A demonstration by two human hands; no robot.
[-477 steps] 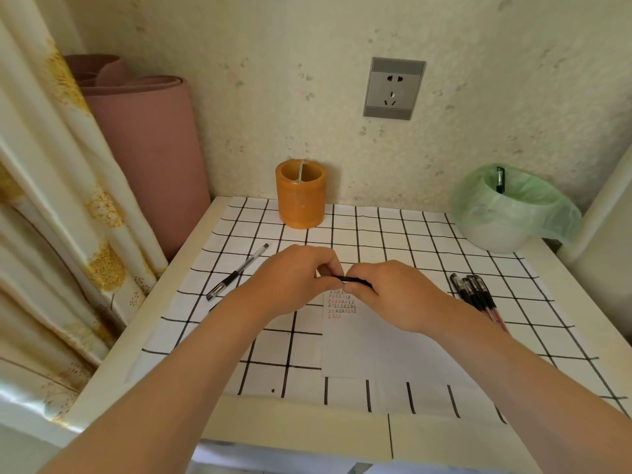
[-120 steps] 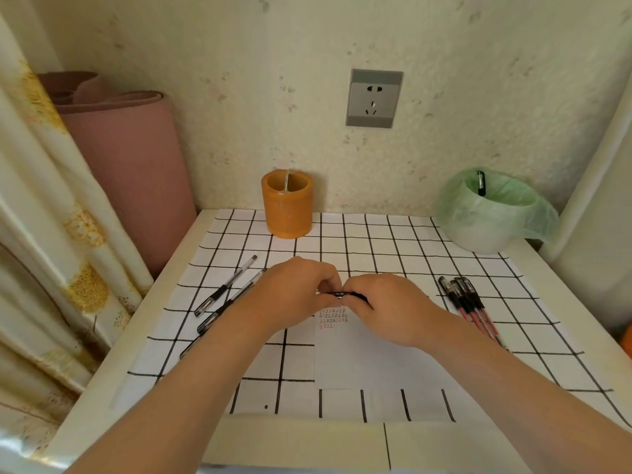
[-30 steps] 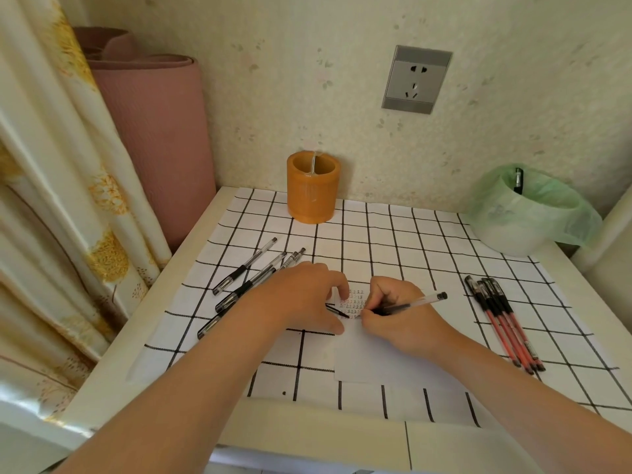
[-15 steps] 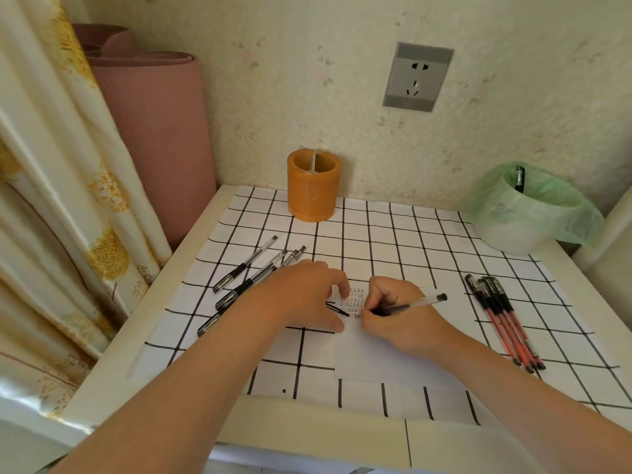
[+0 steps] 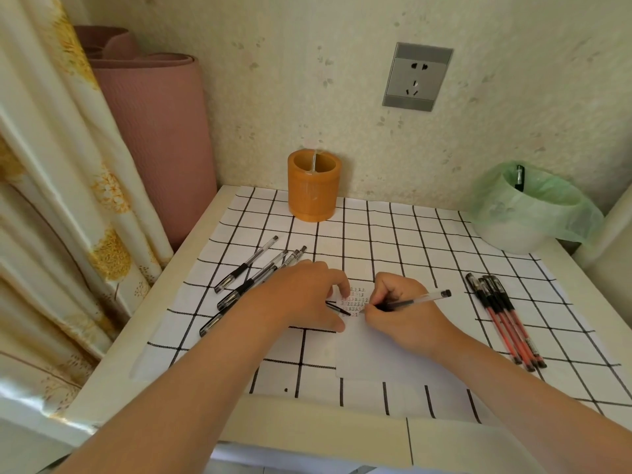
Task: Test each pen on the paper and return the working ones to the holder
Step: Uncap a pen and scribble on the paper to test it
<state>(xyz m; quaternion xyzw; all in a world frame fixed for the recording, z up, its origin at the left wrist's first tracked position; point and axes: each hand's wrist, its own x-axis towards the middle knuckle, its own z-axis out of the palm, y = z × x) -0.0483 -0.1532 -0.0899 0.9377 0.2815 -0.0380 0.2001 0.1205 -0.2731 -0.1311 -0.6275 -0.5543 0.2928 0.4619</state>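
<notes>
Paper [image 5: 372, 357] lies on gridded tablecloth [image 5: 410, 241]; wall [image 5: 273, 80] seems speckled.

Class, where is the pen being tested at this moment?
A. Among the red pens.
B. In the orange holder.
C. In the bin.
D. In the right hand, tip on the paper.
D: the right hand grips the pen, its tip on the paper.

right hand [image 5: 407, 318] grips pen [image 5: 419, 299], tip on paper [image 5: 372, 359] | left hand [image 5: 301, 295] rests on paper, black cap [image 5: 339, 309] in its grip
</notes>
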